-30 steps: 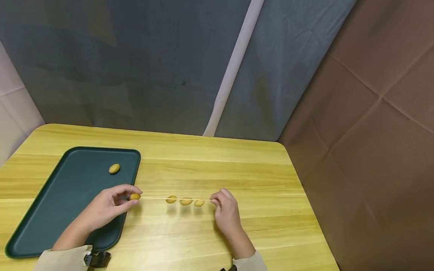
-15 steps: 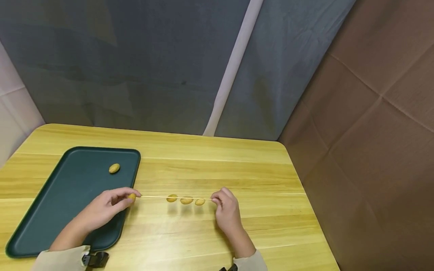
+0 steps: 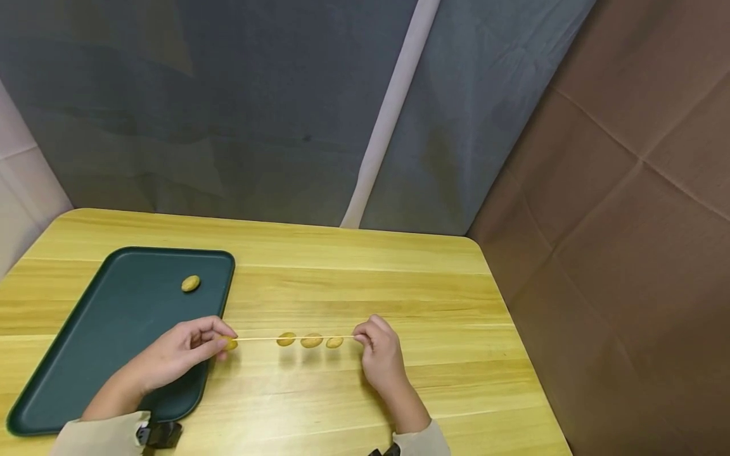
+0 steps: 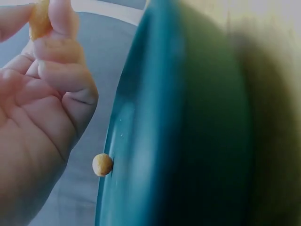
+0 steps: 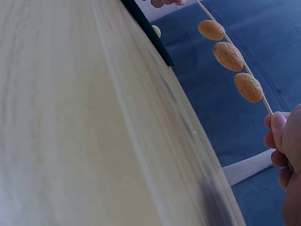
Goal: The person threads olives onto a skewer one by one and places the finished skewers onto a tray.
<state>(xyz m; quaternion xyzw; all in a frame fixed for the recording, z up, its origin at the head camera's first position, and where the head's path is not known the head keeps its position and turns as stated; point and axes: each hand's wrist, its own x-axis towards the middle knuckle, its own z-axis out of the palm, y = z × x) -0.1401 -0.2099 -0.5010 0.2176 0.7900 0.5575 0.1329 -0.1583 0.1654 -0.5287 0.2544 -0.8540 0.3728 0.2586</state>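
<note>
My left hand [image 3: 177, 351] pinches a small oval yellow-brown ball [image 4: 40, 20] between thumb and fingers, partly hidden by them in the head view. My right hand [image 3: 381, 358] grips one end of a thin pale skewer [image 3: 262, 339], held nearly level above the table. Three wrinkled oval balls [image 5: 228, 56] sit threaded on it, spaced slightly apart and nearer the right hand. The skewer's other end reaches the left fingertips and the pinched ball; cannot tell whether it has pierced that ball.
A dark green tray [image 3: 131, 304] lies on the left of the wooden table [image 3: 456, 354], partly under the left hand. One loose oval ball [image 3: 191, 283] rests in its far right part. Grey cloth [image 3: 228, 114] hangs behind, brown cloth [image 3: 627, 221] at the right.
The pinched ball shifted slightly left, then right and downward with the left fingers. The skewer's left end dipped a little. My right hand stayed almost still.
</note>
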